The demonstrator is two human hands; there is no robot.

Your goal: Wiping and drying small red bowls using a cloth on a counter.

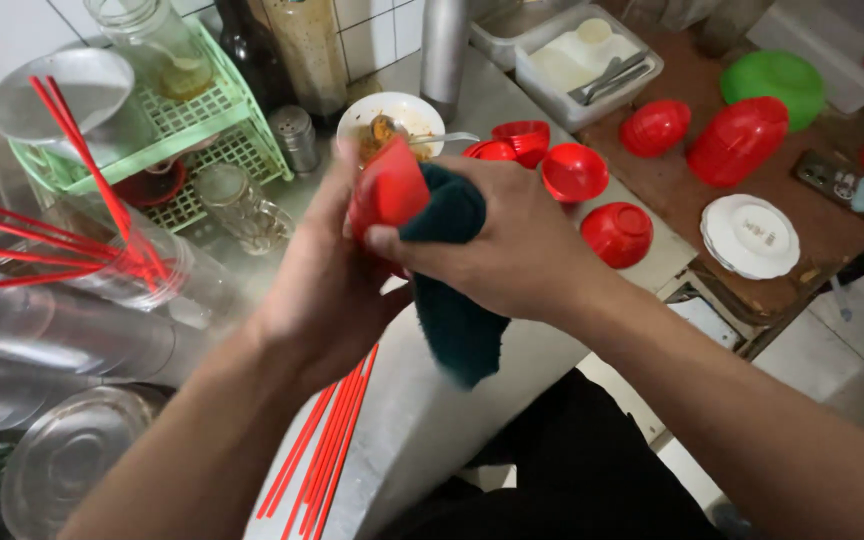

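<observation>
Left hand [317, 285] grips a small red bowl [387, 190] from behind, above the counter edge [402, 420]. Right hand [512, 245] clenches a dark green cloth [452, 300] against the bowl. Red chopsticks [327, 440] lie below on the counter.

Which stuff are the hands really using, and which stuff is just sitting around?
In use:
- left hand holding the red bowl
- right hand pressing the dark green cloth on it

Just lying about:
- red chopsticks on the counter
- other red bowls
- stack of white plates
- green rack
- salt shaker
</observation>
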